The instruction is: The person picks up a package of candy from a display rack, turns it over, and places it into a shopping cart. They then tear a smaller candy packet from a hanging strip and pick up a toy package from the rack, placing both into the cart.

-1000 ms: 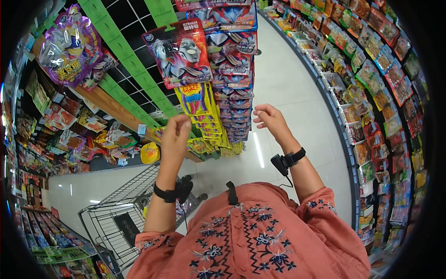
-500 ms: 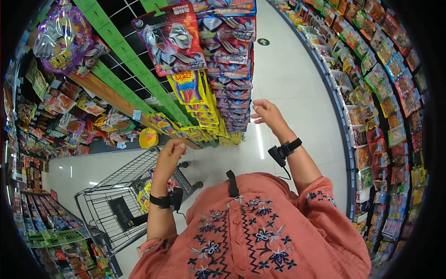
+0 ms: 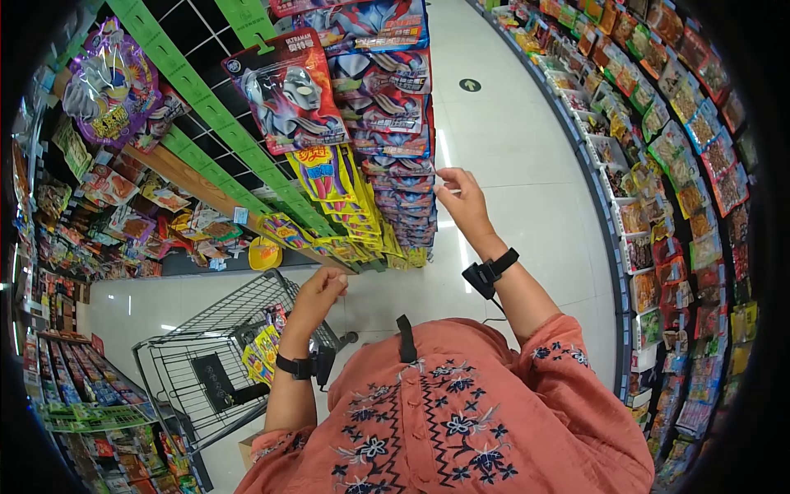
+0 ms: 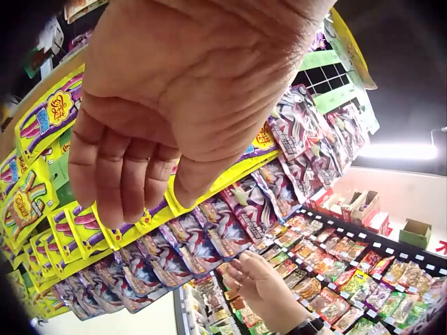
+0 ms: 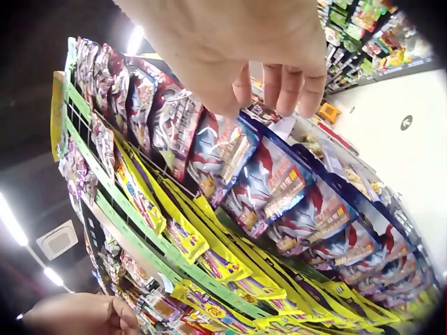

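My right hand [image 3: 465, 202] is beside the outer edge of a column of blue and red Ultraman packets [image 3: 403, 188], fingers loosely bent. In the right wrist view, its fingertips overlap the top of one such packet [image 5: 218, 148]. My left hand [image 3: 321, 298] is lower, below the yellow candy packets [image 3: 337, 185], with nothing in its relaxed fingers. In the left wrist view, these fingers hang in front of the yellow packets [image 4: 77, 234]. A larger red Ultraman bag [image 3: 288, 92] hangs higher on the same rack.
A wire shopping cart [image 3: 156, 346] stands at lower left, holding yellow packets [image 3: 263, 350] and other items. Long shelves of bagged snacks [image 3: 658, 165] curve along the right. Between them and the rack runs a pale tiled floor [image 3: 527, 181]. A purple bag [image 3: 111, 86] hangs at upper left.
My left hand has dropped from in front of the rack to below the yellow packets. My right hand has come left, closer to the Ultraman packets' edge. More of the cart's contents shows.
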The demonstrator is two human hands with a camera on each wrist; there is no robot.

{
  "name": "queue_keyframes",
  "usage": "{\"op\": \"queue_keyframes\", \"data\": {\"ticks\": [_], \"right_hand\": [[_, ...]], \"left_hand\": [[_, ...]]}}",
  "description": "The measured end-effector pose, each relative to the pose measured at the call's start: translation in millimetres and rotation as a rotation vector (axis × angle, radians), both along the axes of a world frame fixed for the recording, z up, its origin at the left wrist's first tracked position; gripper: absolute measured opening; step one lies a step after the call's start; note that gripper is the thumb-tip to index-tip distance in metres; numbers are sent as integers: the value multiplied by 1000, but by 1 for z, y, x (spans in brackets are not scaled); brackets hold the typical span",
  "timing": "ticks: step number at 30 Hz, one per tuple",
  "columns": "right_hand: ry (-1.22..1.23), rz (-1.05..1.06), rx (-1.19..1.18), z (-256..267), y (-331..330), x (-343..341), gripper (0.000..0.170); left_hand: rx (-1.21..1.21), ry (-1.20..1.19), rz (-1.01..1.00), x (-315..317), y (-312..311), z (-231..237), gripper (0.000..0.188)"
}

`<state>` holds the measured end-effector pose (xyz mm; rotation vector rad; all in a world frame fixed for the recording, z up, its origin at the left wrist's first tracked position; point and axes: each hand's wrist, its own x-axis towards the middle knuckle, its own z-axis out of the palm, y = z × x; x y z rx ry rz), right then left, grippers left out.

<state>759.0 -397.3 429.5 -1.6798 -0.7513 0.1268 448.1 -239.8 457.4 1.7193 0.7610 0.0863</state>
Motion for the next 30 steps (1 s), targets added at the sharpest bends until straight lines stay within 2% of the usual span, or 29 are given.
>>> {"op": "queue_keyframes", "data": {"ticks": [3, 6, 9, 12, 15, 18, 21, 24, 26, 30], "right_hand": [[2, 20, 81, 12, 2, 1, 23], [205, 132, 148, 18, 2, -3, 17], [212, 145, 173, 25, 0, -10, 14], [306, 211, 185, 29, -5, -16, 13], [358, 262, 220, 35, -6, -27, 13], [354, 301, 237, 33, -4, -33, 13], [221, 311, 203, 40, -9, -43, 15], [117, 315, 169, 47, -16, -49, 16], [97, 337, 113, 47, -20, -51, 17], [249, 330, 144, 36, -16, -47, 21]], "left_hand": [[-56, -47, 37, 10, -11, 6, 26], [-48, -57, -27, 24, -12, 4, 27], [-25, -74, -95, 41, -16, 13, 29], [34, -81, -177, 64, -15, 17, 33], [140, -188, -192, 93, -17, 18, 36], [97, -266, -45, 123, -32, 36, 39], [-367, -337, 121, 139, -36, 47, 40], [-656, -470, 131, 147, -27, 35, 40], [-738, -517, 99, 147, -19, 28, 38], [-867, -555, 138, 143, -16, 26, 32]]}}
